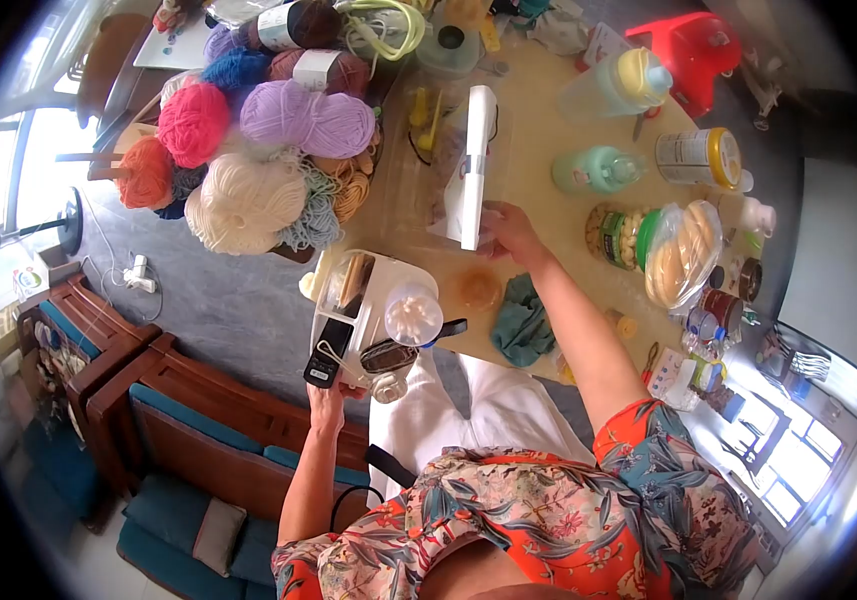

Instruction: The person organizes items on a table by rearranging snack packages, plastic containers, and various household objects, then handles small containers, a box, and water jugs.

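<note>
Below the table's edge, my left hand (326, 400) grips a white organizer tray (356, 345) from beneath. The tray carries a black remote (324, 362), a clear round container with white sticks (413, 315), a dark glasses-like item (388, 354) and a small pale object (388, 386). Over the table, my right hand (510, 236) is at the lower end of a long white device (475, 170), its fingers partly hidden behind it. Under that device lies a clear plastic box (418, 205) with yellow-handled items. A teal cloth (524, 322) rests on the table edge near my right forearm.
Yarn balls (308, 118) crowd the table's left side. At right stand bottles (598, 170), a nut jar (616, 235), a yellow-lidded can (693, 157) and bagged bread (683, 255). A red plastic stool (693, 50) is beyond the table (538, 110). Wooden sofas (218, 385) are lower left.
</note>
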Demonstrator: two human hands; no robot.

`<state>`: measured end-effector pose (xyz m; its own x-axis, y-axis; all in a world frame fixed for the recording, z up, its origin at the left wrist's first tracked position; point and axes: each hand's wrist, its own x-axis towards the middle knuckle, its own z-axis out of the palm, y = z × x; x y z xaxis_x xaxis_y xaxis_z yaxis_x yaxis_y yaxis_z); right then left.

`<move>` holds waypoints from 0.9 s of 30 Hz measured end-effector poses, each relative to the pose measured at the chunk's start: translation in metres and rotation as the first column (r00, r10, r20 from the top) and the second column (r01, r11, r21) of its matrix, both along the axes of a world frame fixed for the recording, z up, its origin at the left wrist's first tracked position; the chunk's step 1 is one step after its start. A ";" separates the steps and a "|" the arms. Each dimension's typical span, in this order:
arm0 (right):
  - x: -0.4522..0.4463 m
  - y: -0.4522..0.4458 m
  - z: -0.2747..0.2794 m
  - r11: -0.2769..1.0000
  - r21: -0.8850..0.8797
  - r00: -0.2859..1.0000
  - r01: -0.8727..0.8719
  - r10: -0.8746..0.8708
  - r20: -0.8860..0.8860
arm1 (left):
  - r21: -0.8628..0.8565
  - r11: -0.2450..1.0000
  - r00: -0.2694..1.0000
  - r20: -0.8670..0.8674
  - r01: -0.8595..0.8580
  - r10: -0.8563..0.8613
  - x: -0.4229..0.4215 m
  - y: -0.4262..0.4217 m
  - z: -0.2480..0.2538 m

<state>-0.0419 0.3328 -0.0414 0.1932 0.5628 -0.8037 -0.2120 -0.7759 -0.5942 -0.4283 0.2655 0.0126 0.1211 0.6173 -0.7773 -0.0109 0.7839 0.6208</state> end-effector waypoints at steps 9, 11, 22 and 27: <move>-0.019 -0.031 -0.014 0.972 0.085 0.966 0.219 -0.204 -0.161 | -0.014 1.000 1.000 0.004 -0.020 0.020 -0.003 -0.001 -0.004; -0.026 -0.042 -0.034 0.959 0.121 0.945 0.256 -0.222 -0.240 | -0.017 1.000 1.000 0.000 -0.022 0.022 -0.003 -0.001 -0.003; -0.054 0.003 -0.017 0.892 -0.001 0.752 0.453 -0.383 -0.536 | -0.025 1.000 1.000 -0.016 -0.016 0.016 -0.005 -0.005 -0.008; 0.005 -0.013 -0.015 0.842 -0.100 0.690 0.530 -0.497 -0.527 | -0.026 0.999 0.999 0.003 -0.035 0.035 -0.004 -0.004 -0.007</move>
